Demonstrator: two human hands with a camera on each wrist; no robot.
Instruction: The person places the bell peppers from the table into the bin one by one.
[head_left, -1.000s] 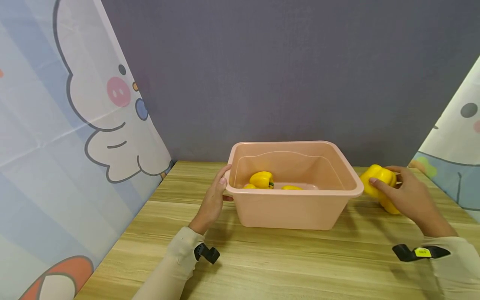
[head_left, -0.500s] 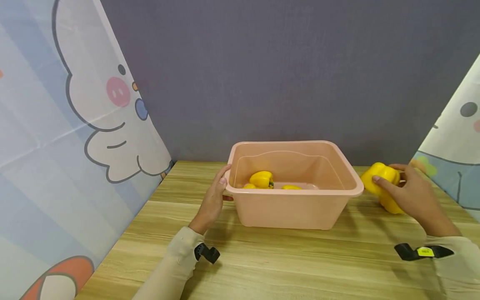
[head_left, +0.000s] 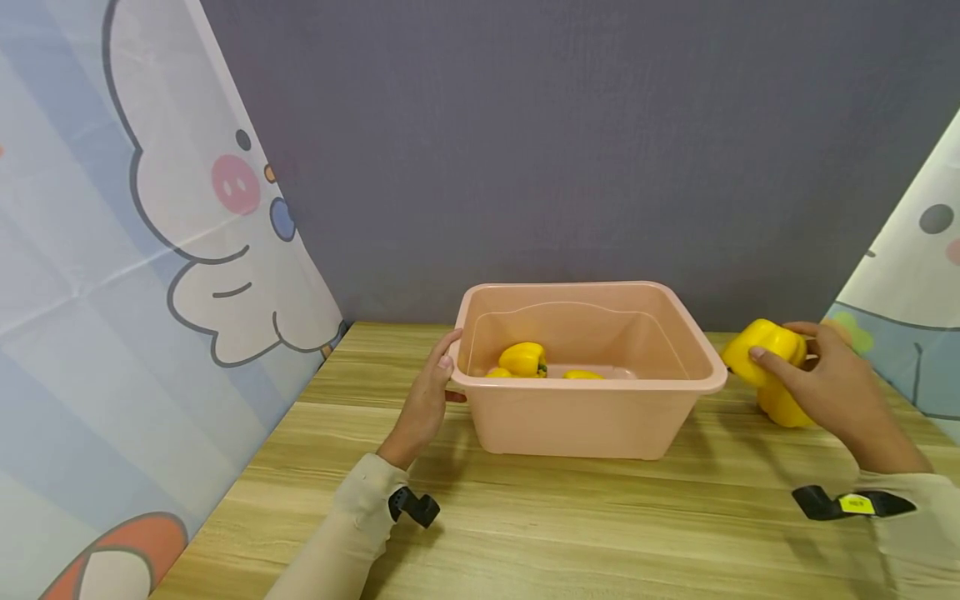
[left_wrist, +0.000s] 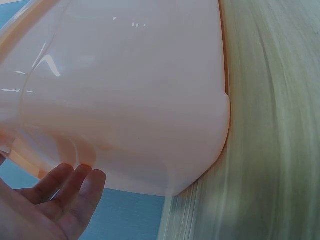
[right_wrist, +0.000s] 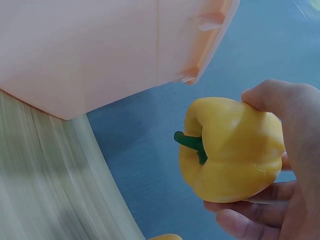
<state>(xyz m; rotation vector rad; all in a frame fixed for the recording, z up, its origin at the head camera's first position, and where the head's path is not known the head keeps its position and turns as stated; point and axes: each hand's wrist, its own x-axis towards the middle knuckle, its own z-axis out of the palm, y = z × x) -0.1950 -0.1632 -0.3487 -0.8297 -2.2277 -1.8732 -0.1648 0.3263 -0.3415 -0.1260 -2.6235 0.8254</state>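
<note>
Grip: right hand [head_left: 832,387] clamped on a glossy yellow bell pepper [right_wrist: 235,155] just right of the pink rectangular plastic tub [head_left: 577,421], left hand [head_left: 423,402] gripping its left end, probably carrying, so next move calls for clearing the tub's rim [head_left: 588,385].

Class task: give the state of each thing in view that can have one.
Bin: upright, open-topped
Peppers in bin: lying inside, partly hidden
Held pepper: off the table, stem toward bin
Pepper beside bin: on the table, partly hidden
Left hand: holding bin's left rim
Right hand: gripping held pepper
</note>
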